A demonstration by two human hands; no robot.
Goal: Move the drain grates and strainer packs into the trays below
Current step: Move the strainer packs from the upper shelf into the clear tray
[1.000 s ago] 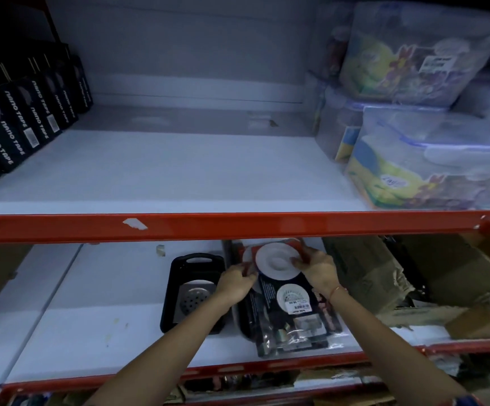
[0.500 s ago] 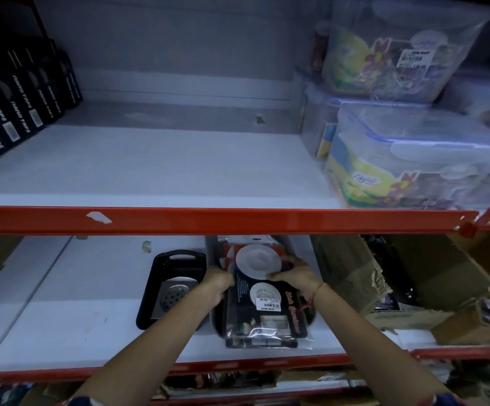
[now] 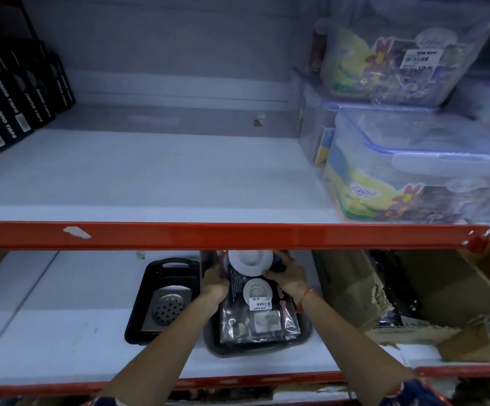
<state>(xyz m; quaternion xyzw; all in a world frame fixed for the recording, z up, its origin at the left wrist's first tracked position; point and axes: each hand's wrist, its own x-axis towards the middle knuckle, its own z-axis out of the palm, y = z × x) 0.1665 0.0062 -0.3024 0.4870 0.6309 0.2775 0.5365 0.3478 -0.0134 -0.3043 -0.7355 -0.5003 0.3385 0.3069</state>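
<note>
On the lower shelf a black tray (image 3: pixel 147 291) holds a square metal drain grate (image 3: pixel 168 308). Right of it a second dark tray (image 3: pixel 305 335) carries a stack of clear strainer packs (image 3: pixel 260 315) with white round strainers and a price label. My left hand (image 3: pixel 215 284) grips the packs' left edge. My right hand (image 3: pixel 289 278) holds the right edge near the top white strainer (image 3: pixel 249 262). The packs' far end is hidden behind the red shelf beam.
A red beam (image 3: pixel 238 234) fronts the white upper shelf (image 3: pixel 138 174). Black tape boxes (image 3: pixel 9 112) line its left side, and stacked clear food containers (image 3: pixel 408 168) fill its right. Torn cardboard boxes (image 3: pixel 408 291) crowd the lower shelf right of the trays.
Both hands have pushed the strainer packs further back into the right tray, toward the shelf's rear. The view has shifted a little.
</note>
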